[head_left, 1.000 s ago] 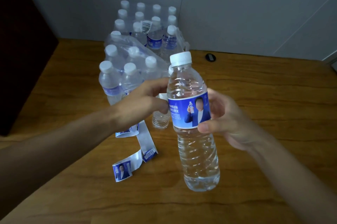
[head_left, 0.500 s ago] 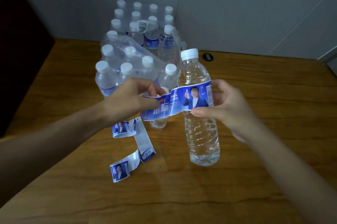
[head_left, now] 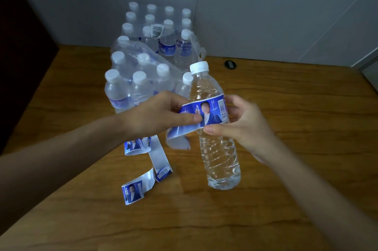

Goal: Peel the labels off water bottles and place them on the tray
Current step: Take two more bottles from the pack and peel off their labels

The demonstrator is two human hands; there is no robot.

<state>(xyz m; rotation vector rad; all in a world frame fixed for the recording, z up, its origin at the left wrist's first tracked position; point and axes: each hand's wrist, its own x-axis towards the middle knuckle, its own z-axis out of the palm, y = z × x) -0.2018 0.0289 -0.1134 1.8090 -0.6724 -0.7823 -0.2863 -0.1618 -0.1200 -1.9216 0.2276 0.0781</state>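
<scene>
A clear water bottle [head_left: 218,152] with a white cap is tilted a little above the wooden table. My right hand [head_left: 241,128] grips it at label height from the right. Its blue label [head_left: 212,113] is partly peeled; the loose end curls down to the left. My left hand [head_left: 161,115] pinches that loose strip between thumb and fingers, just left of the bottle. Peeled labels [head_left: 157,156] lie on the table below my left hand, one curled strip [head_left: 133,191] nearest me. No tray is in view.
Several shrink-wrapped packs of bottles [head_left: 151,62] stand behind my hands, reaching back to the grey wall. A small black disc [head_left: 230,64] lies on the table [head_left: 296,128] at the back. A dark panel [head_left: 20,66] borders the left side.
The label went from wrapped on the bottle to peeled off to the left by my left hand. The bottle has dropped lower and now leans a little.
</scene>
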